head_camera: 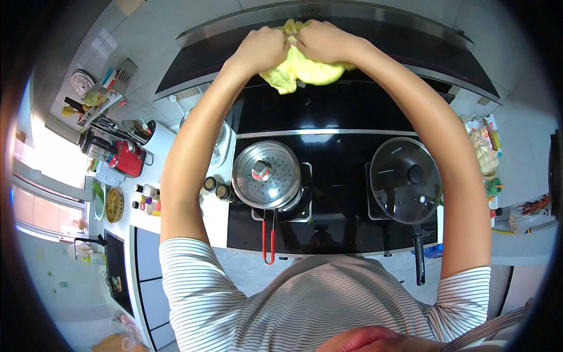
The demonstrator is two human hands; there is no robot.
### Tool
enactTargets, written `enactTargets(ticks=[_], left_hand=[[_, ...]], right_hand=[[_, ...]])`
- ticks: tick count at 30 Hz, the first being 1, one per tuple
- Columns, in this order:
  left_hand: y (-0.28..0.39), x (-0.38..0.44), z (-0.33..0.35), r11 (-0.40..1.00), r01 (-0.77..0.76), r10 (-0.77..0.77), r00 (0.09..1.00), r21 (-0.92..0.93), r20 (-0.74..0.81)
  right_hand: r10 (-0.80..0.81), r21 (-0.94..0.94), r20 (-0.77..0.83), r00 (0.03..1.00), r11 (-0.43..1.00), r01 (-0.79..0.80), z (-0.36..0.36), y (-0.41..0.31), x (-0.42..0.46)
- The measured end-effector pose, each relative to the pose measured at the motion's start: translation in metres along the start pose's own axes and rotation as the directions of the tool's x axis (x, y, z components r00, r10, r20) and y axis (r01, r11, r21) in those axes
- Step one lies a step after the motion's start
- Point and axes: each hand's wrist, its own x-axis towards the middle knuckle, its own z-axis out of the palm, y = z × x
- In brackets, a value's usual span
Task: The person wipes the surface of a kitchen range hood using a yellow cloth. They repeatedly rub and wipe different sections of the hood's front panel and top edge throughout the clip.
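My left hand point(265, 49) and my right hand point(323, 42) are close together, both gripping a bunched yellow cloth point(314, 70). The cloth hangs down in folds in front of the dark panel of the range hood point(198, 61), above the stove. Between my two fists it is pulled tight and twisted. Below my arms lies the black glass cooktop point(336, 189). On its left burner sits a steel pot with a perforated lid point(266, 174) and a red handle. A pan with a glass lid point(405, 180) and a black handle stands on the right burner.
Dark-capped spice jars point(216, 187) stand left of the pot. Farther left are a red appliance point(127, 158), several bottles point(149, 198) and a rack of utensils point(103, 103). Bagged food point(484, 149) lies right of the cooktop. A sink point(118, 268) is at lower left.
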Motion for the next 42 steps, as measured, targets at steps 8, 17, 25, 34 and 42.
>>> enactTargets(ticks=[8, 17, 25, 34, 42], left_hand=[[-0.020, 0.029, 0.016, 0.978, 0.204, -0.201, 0.976, -0.033, 0.082], [0.002, -0.023, 0.002, 0.995, 0.081, -0.084, 0.994, -0.054, -0.069], [0.031, -0.063, -0.015, 0.997, 0.044, -0.051, 0.993, -0.066, -0.107], [-0.013, -0.025, -0.007, 0.989, 0.106, -0.108, 0.994, -0.107, -0.013], [-0.055, -0.039, -0.012, 0.989, 0.021, -0.018, 1.000, -0.149, 0.020]], right_hand=[[0.192, 0.022, 0.104, 0.976, 0.981, -0.195, 0.000, -0.002, 0.028], [0.077, 0.027, 0.039, 0.996, 0.997, -0.078, -0.002, -0.019, -0.005], [0.009, 0.116, -0.265, 0.964, 0.993, 0.022, 0.004, -0.045, -0.054], [0.174, 0.072, -0.050, 0.983, 0.983, -0.170, 0.003, -0.042, 0.009], [0.327, 0.010, -0.119, 0.937, 0.944, -0.329, 0.019, -0.076, 0.040]])
